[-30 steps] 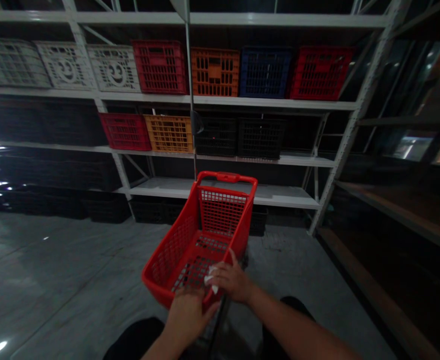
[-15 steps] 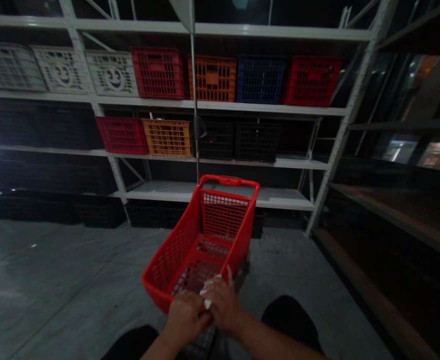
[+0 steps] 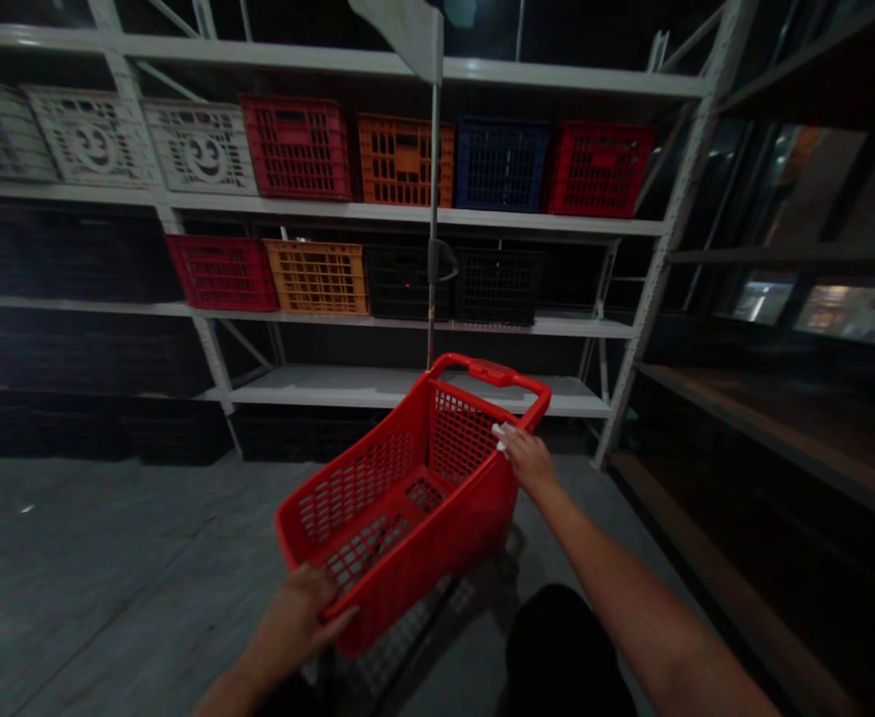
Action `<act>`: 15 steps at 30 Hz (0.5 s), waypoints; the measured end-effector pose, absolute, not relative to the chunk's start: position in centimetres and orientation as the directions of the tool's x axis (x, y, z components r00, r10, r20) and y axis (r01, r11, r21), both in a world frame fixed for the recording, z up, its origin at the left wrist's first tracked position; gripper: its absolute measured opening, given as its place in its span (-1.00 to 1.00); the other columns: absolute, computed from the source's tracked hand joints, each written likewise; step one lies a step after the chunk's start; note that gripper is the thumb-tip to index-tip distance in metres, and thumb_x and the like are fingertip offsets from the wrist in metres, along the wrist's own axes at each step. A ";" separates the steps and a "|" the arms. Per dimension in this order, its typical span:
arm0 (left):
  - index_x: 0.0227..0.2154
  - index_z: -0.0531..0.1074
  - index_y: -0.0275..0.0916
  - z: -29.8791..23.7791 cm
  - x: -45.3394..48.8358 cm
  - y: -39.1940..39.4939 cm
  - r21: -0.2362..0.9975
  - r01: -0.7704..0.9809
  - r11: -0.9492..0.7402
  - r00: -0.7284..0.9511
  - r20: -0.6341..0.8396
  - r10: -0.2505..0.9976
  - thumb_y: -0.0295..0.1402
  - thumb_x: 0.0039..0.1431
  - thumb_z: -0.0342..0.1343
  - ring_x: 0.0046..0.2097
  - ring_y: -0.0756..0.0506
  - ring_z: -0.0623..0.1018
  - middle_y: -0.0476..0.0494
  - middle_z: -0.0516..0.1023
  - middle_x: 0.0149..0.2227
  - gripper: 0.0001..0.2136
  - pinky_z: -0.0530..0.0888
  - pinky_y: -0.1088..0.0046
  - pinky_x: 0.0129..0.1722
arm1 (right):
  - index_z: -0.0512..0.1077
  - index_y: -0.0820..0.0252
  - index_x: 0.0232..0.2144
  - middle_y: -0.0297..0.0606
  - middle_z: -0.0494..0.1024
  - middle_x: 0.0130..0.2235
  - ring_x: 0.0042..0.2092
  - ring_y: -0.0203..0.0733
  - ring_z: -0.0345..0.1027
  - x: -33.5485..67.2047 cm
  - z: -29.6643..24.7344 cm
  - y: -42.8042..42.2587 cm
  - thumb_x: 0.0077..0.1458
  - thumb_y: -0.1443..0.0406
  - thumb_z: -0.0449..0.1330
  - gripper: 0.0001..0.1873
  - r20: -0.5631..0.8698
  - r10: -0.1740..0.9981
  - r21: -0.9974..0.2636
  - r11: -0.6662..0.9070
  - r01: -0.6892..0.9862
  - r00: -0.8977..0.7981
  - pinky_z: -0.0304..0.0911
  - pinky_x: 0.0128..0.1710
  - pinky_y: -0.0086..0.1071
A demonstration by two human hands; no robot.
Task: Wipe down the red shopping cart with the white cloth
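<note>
A red plastic shopping cart (image 3: 414, 588) stands on the floor in front of me, its basket holding nothing that I can see. My left hand (image 3: 299, 612) is closed over the near end of its rim, thumb on the outside. At the far right of the rim, close to the push handle (image 3: 493, 372), my right hand (image 3: 528, 458) presses a small crumpled white tissue or cloth (image 3: 502, 434) against the edge. A thin pole (image 3: 435, 179) with a white flag (image 3: 411, 35) rises at the cart's far left corner.
Behind the cart is a white metal rack (image 3: 318, 388) with several plastic crates, among them an orange crate (image 3: 405, 159) and a blue crate (image 3: 501, 164). Dark shelving (image 3: 765, 418) runs along the right. My knee (image 3: 563, 647) is at the bottom.
My hands have moved apart from the near rim. My right hand has slid the white tissue or cloth up toward the handle. The cart has turned, its handle end swinging right.
</note>
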State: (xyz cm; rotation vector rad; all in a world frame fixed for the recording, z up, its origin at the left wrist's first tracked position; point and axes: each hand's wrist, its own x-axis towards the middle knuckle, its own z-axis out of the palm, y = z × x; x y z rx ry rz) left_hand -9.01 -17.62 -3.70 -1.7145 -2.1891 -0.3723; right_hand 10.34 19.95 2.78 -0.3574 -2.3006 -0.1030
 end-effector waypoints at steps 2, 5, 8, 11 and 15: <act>-0.60 0.39 -0.21 -3.4 -9.9 -17.3 0.017 0.971 0.239 -0.227 0.375 0.899 -0.04 0.10 -0.07 -0.37 -0.06 0.45 -0.09 0.49 -0.50 -0.63 0.33 0.41 -0.29 | 0.18 0.14 0.13 -0.18 0.30 0.13 0.17 -0.18 0.09 10.9 3.1 20.6 0.21 0.40 -0.11 -0.56 0.761 0.270 -0.079 0.941 0.330 -0.590 0.07 0.11 -0.20; -0.59 0.39 -0.21 -3.1 -10.9 -16.8 0.033 0.968 0.248 -0.245 0.331 0.911 -0.02 0.10 -0.08 -0.35 -0.07 0.44 -0.10 0.48 -0.49 -0.62 0.32 0.41 -0.27 | 0.18 0.19 0.14 -0.20 0.33 0.10 0.20 -0.20 0.02 10.4 1.6 17.4 0.20 0.44 -0.15 -0.53 0.791 0.206 -0.078 0.968 0.239 -0.577 0.07 0.14 -0.21; -0.58 0.38 -0.21 -3.1 -11.8 -16.6 0.050 0.967 0.249 -0.251 0.338 0.907 0.02 0.06 -0.05 -0.33 -0.09 0.44 -0.09 0.47 -0.47 -0.61 0.32 0.39 -0.22 | 0.12 0.19 0.17 -0.21 0.31 0.12 0.20 -0.20 0.00 8.7 -0.7 11.6 0.18 0.44 -0.12 -0.51 0.752 0.105 -0.054 0.994 0.098 -0.651 0.07 0.15 -0.21; -0.57 0.37 -0.19 -2.8 -12.7 -16.7 0.079 0.969 0.233 -0.246 0.346 0.905 0.04 0.04 -0.03 -0.28 -0.10 0.45 -0.07 0.48 -0.45 -0.62 0.31 0.36 -0.13 | 0.11 0.15 0.17 -0.23 0.28 0.14 0.20 -0.20 0.02 7.8 -1.8 7.8 0.17 0.42 -0.06 -0.50 0.699 0.071 -0.043 0.997 0.057 -0.712 0.14 0.10 -0.25; -0.57 0.36 -0.17 -1.9 -14.0 -17.0 0.122 0.966 0.227 -0.255 0.324 0.911 0.06 0.03 -0.05 -0.27 -0.10 0.45 -0.05 0.48 -0.46 -0.61 0.32 0.39 -0.12 | 0.10 0.06 0.17 -0.29 0.28 0.14 0.18 -0.18 0.06 9.5 -0.1 10.7 0.17 0.44 -0.08 -0.48 0.699 0.138 -0.031 0.986 0.163 -0.702 0.22 -0.02 -0.30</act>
